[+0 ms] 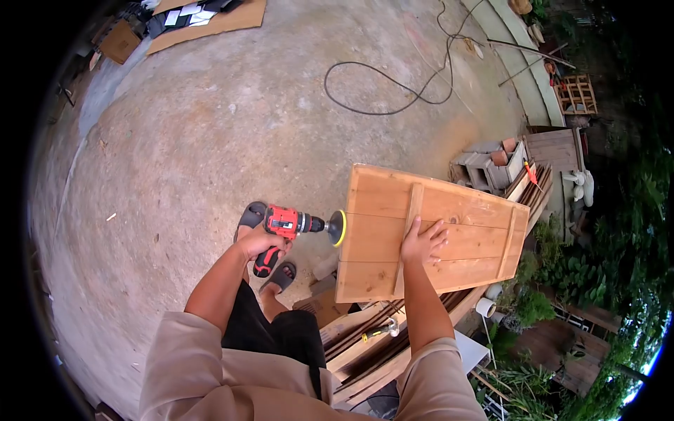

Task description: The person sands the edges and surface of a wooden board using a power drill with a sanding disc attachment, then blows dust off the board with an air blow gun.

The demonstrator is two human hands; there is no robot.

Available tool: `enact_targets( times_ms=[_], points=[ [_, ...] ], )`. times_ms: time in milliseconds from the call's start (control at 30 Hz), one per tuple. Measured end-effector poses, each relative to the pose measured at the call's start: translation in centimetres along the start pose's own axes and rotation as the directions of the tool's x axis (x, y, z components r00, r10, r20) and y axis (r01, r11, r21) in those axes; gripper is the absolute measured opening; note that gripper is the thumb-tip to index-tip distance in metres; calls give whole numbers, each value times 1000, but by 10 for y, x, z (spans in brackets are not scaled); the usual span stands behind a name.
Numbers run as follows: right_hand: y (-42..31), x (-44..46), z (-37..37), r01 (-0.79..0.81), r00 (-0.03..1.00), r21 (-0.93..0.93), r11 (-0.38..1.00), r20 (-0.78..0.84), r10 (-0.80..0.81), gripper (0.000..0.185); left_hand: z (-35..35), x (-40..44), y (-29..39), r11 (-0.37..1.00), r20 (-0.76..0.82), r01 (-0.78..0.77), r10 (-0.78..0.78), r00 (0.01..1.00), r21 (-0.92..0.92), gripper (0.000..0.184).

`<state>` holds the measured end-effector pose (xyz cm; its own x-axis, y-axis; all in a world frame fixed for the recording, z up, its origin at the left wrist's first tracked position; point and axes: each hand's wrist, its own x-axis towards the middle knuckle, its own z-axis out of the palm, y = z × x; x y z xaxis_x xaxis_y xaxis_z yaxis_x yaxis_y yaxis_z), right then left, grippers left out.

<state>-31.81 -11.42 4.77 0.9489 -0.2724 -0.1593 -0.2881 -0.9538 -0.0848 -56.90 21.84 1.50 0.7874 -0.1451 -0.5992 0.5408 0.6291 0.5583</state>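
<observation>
My left hand is wrapped around the grip of a red and black cordless drill. In its chuck sits a round black pad with a yellow rim, its face at the near left edge of a wooden panel. Whether the pad presses on the edge or stops just short, I cannot tell. Pale planks make up the panel, with two cross battens on its upper face. My right hand lies flat on the panel beside one batten, fingers spread. Beneath the panel are stacked timber strips and a hammer.
A black cable loops over the concrete floor. Concrete blocks stand beyond the panel, with a red-handled tool nearby. Cardboard lies at the top left. Plants line the right side.
</observation>
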Motion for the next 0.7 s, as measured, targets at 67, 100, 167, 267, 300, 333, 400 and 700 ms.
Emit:
enact_targets(
  times_ms=[67, 100, 167, 267, 300, 333, 400, 700],
  points=[
    [-1, -1, -2, -9, 1000, -1, 1000, 10, 9, 96, 5, 1, 3, 999, -15, -35, 35, 999, -11, 30],
    [-3, -3, -6, -14, 1000, -7, 1000, 21, 14, 97, 8, 2, 8, 998, -17, -55, 55, 998, -27, 31],
    [-5, -3, -10, -18, 999, -21, 1000, 36, 19, 97, 19, 0, 18, 995, -39, -49, 46, 998, -82, 31],
    [-8, -3, -11, -38, 998, -32, 999, 41, 39, 96, 18, -2, 16, 997, -40, -72, 73, 997, 19, 30],
    [-7, -4, -11, -36, 998, -37, 999, 43, 38, 96, 19, -6, 13, 1000, -66, -27, 26, 997, -6, 32],
    [-7, -3, -11, -32, 999, -40, 999, 42, 33, 96, 20, -10, 7, 1000, -68, -23, 24, 997, 16, 34],
    [-6, -1, -10, -19, 999, -35, 999, 41, 20, 96, 23, -16, -2, 998, -65, -10, 14, 998, 62, 38],
    [-8, -1, -9, -36, 998, -22, 999, 42, 37, 96, 23, -24, -11, 1000, -42, 21, -22, 999, -20, 37]
  ],
)
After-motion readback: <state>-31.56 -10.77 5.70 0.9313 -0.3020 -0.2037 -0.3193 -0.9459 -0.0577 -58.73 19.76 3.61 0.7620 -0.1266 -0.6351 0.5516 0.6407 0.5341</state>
